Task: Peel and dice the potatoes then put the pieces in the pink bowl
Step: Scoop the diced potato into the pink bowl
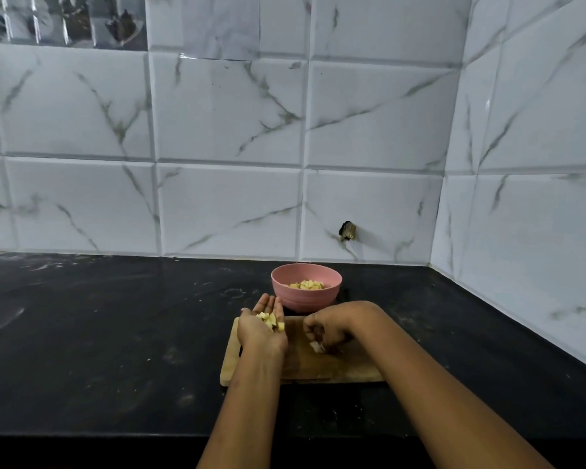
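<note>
Several potato dice [270, 320] on left hand [261, 330]; right hand [327, 328] pinches potato piece [316, 346].

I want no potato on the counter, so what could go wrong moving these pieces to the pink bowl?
The left hand carries cubes on an open palm; they may slide off before the pink bowl. The right hand pinches pieces off the cutting board, and one could drop.
</note>
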